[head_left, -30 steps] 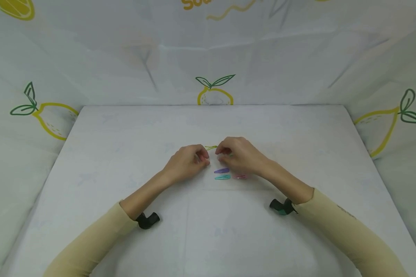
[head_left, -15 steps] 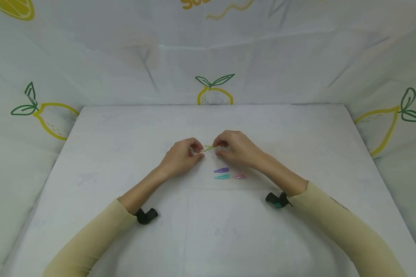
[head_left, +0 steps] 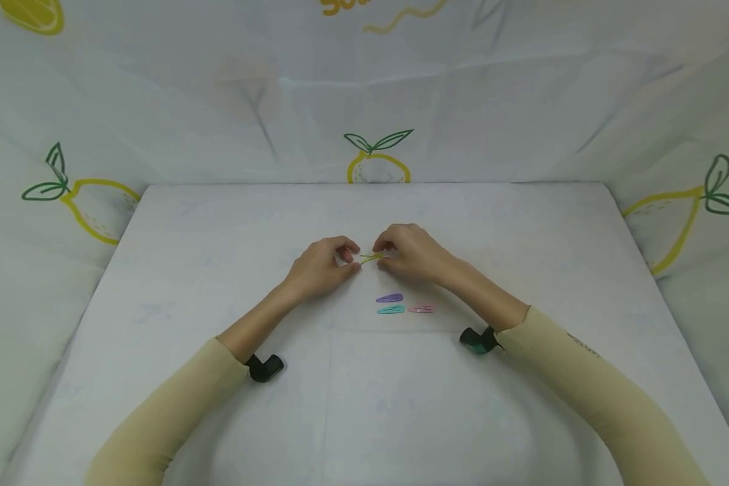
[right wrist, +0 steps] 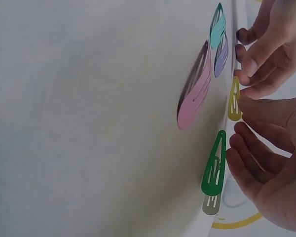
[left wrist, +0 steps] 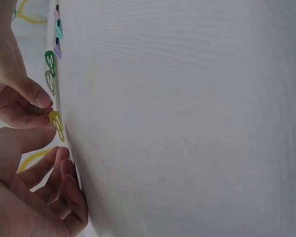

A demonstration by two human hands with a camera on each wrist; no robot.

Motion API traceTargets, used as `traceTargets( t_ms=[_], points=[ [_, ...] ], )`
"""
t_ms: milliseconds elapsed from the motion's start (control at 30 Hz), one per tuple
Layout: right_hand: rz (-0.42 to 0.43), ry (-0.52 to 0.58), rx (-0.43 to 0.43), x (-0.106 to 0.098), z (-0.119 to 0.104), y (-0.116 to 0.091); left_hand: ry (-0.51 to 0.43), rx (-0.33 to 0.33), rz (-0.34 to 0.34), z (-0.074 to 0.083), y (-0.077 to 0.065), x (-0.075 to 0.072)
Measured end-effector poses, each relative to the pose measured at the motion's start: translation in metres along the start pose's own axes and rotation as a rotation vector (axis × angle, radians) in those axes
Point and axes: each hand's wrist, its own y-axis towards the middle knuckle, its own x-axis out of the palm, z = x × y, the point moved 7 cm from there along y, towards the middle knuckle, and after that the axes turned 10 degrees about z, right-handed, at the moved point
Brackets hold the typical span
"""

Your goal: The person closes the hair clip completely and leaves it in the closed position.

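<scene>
My right hand point(head_left: 414, 255) pinches a yellow snap hair clip point(head_left: 372, 257) between thumb and fingertips, at the middle of the table. The clip's two arms stand apart in a narrow V pointing left. My left hand point(head_left: 323, 266) is just left of it, thumb tip right at the clip's end, fingers loosely bent with a gap to the thumb. In the right wrist view a green hair clip point(right wrist: 214, 168) and a grey hair clip point(right wrist: 211, 203) lie beside the right hand; that hand hides them in the head view.
Nearer the person lie a purple hair clip point(head_left: 389, 298), a turquoise hair clip point(head_left: 391, 309) and a pink hair clip point(head_left: 421, 308). The white table point(head_left: 219, 223) ends at a hanging cloth point(head_left: 492, 108) with printed lemons. Black wrist cameras point(head_left: 266, 368) jut from both sleeves.
My right hand has moved slightly away from the person, and the yellow clip's arms have spread apart. The left hand drew back left, then came close to the clip again.
</scene>
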Motion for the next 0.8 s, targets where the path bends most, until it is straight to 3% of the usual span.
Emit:
traceTargets(
  t_ms=[233, 800],
  points=[
    [-0.046, -0.002, -0.002, 0.005, 0.006, 0.004, 0.021, -0.012, 0.000, 0.001, 0.004, 0.003],
    [-0.066, -0.011, -0.002, 0.007, 0.007, 0.018, 0.071, -0.029, -0.019, 0.000, 0.005, 0.007]
  ],
)
